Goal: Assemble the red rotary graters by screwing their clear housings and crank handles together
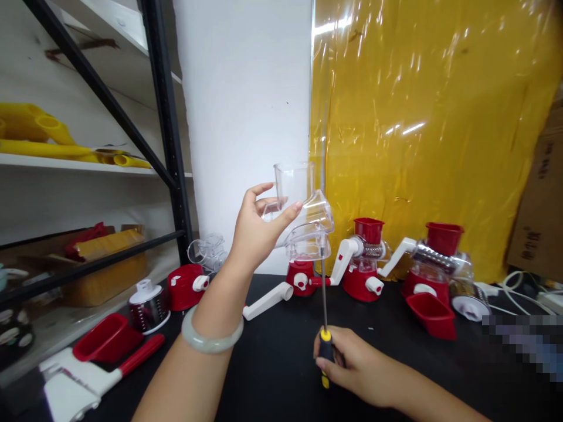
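My left hand (259,225) grips a clear plastic housing (310,217) with a square chute on top, holding it above the black table. In my right hand (345,363) is a screwdriver (324,305) with a black and yellow handle, pointing upward. Its tip meets the underside of the clear housing, near the right end of the base. Behind and below the housing stands a red base (301,275) with a white knob. A white crank handle (268,300) lies beside that base.
Two assembled red graters (363,281) (428,275) stand at the right. Toward the left are a red base (187,287), a drum (148,308), a red hopper (108,339) and a white part (70,381). A black-framed shelf (165,117) rises at the left.
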The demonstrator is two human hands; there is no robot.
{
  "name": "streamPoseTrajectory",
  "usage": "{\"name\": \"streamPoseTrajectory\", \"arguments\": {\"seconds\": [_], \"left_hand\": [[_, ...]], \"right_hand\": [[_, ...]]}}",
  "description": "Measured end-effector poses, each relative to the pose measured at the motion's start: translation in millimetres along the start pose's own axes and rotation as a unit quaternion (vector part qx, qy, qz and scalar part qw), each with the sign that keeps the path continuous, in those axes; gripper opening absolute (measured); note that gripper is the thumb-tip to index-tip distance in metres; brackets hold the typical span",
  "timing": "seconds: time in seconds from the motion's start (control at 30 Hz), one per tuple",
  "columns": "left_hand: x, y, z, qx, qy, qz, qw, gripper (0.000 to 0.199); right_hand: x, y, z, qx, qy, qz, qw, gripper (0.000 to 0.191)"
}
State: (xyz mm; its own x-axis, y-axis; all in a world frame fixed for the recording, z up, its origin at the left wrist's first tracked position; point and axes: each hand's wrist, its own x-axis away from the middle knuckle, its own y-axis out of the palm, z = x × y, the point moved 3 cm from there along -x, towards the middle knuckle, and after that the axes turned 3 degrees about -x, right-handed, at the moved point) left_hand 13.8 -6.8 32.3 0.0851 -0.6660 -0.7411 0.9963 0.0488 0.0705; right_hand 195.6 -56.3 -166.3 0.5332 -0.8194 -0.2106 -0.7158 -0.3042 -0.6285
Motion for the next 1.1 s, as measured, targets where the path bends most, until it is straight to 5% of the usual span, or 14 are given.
{"name": "streamPoseTrajectory", "arguments": {"seconds": [0.2,0.3,0.5,0.67,0.83,1.1], "left_hand": [[-0.8,0.3,1.1,0.006,0.0,-0.001,1.0,0.066],[-0.7,0.6,1.5,0.0,0.006,-0.003,1.0,0.065],[0.8,0.7,1.9,-0.004,0.014,-0.008,1.0,0.066],[2.9,1.3,6.4,0.004,0.013,-0.009,1.0,0.068],[3.4,1.2,9.4,-0.022,0.022,-0.014,0.999,0.073],[5.7,1.1,14.2,-0.034,0.033,-0.027,0.999,0.077]], "right_hand": [[4.2,-7.2,-4.0,-0.023,0.034,-0.002,0.999,0.025],[5.0,-16.5,-9.7,-0.054,-0.007,0.019,0.998,0.039],[-4.6,-15.9,-1.8,-0.104,-0.011,0.052,0.993,0.022],[-3.6,-12.0,7.5,-0.173,0.035,0.066,0.982,0.051],[0.8,-24.9,-8.6,-0.132,-0.059,0.067,0.987,0.038],[-1.9,-23.8,0.1,-0.176,-0.045,0.069,0.981,0.049]]}}
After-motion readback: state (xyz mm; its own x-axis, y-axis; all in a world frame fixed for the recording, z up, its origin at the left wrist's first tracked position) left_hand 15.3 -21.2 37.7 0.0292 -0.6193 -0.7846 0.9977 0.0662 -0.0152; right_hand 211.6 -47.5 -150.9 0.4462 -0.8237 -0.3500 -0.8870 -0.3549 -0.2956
